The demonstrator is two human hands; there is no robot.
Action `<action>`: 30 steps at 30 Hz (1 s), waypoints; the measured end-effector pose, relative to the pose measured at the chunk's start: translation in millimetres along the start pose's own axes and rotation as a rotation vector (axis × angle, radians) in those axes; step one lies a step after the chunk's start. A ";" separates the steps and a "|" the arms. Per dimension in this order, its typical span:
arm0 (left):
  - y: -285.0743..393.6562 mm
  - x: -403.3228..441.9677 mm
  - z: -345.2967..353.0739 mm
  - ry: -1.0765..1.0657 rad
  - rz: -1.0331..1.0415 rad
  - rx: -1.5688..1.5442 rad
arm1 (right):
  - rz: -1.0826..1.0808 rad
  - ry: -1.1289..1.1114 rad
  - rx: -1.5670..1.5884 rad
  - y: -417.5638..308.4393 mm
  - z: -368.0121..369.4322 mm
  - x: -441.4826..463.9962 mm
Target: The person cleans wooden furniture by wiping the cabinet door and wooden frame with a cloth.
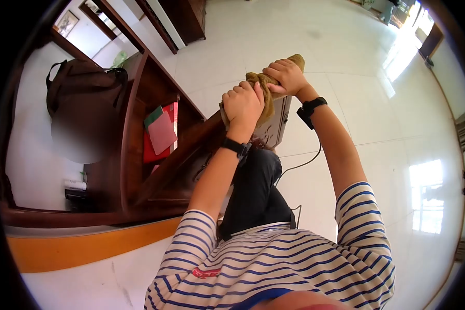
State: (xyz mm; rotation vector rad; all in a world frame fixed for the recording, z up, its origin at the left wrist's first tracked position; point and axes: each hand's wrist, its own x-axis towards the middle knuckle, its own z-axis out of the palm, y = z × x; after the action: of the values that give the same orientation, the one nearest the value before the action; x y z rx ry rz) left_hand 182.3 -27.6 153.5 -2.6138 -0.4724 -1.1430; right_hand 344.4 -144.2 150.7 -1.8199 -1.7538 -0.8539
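My left hand [243, 106] is closed around one end of a twisted olive-brown cloth [268, 107]. Farther out and to the right, my right hand [285, 77] grips the same cloth, its fingers wrapped over the top. The fabric bunches between the two fists, and a fold hangs down beside my left thumb. Just beneath the cloth is a pale panel with dark decoration [279, 124], partly hidden by my left hand and the cloth. Both wrists wear black bands.
A dark wooden cabinet [132, 129] stands at left, with a red book [151, 150] and a pink booklet [162, 131] on its shelf. A dark bag [85, 82] sits behind it, above a blurred round patch. A thin black cable [300, 164] crosses the shiny tiled floor [356, 103].
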 end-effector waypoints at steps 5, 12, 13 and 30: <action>-9.8 -8.0 -4.3 0.020 0.127 -0.015 | 0.360 0.302 -0.075 -41.4 23.1 -2.6; -35.6 -55.3 -28.2 0.028 0.418 0.161 | 0.904 0.612 0.278 -145.8 61.1 -2.2; -43.1 -68.0 -33.7 -0.042 0.443 0.263 | 0.945 0.593 0.358 -160.5 74.3 -5.4; -185.4 -342.7 -93.5 -0.458 -0.107 0.067 | 0.510 -0.119 0.579 -424.9 157.6 -30.2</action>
State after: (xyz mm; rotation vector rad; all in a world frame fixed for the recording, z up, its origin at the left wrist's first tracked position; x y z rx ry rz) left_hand -170.9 43.4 -21.7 -2.8128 -0.7310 -0.5307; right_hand -59.7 -22.6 -17.3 -1.7942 -1.3072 -0.0259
